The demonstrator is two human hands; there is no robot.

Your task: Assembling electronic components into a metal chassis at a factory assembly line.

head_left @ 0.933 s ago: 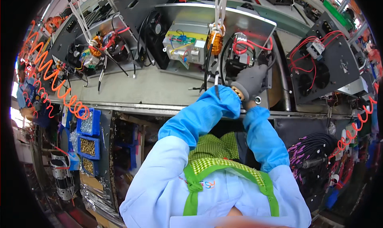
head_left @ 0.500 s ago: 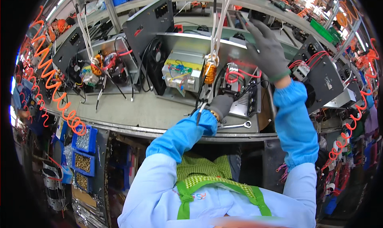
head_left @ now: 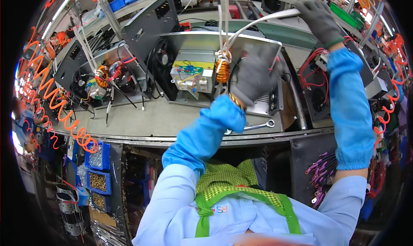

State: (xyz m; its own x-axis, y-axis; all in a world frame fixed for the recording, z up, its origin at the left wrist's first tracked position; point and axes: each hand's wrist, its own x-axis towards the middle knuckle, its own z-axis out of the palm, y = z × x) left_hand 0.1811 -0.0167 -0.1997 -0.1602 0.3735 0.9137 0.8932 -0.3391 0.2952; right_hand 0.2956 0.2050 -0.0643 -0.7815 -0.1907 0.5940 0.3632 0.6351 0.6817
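My right hand (head_left: 319,21), in a grey glove, is closed on a white cable (head_left: 269,18) up at the right. The cable stretches from there down to an orange-wound copper coil (head_left: 222,70) in an open metal chassis (head_left: 189,39). Smeared by motion, my left hand (head_left: 256,77) is over the chassis's right part, and its fingers cannot be made out. It hides most of the parts beneath it. Left of the coil sits a metal box with a green circuit board (head_left: 190,69). A combination wrench (head_left: 259,126) lies on the bench below my left hand.
Another open chassis (head_left: 124,76) with a coil stands at the left, and a further one (head_left: 316,95) at the right. Coiled orange air hoses (head_left: 71,127) hang at the left. Blue bins (head_left: 98,181) of small fasteners are below the bench edge. Purple-ended cables (head_left: 322,173) lie at the lower right.
My right hand, formerly spread and without the cable, has moved up and right and now pulls one white cable sideways. My left hand rose from the chassis's front edge to over its right part.
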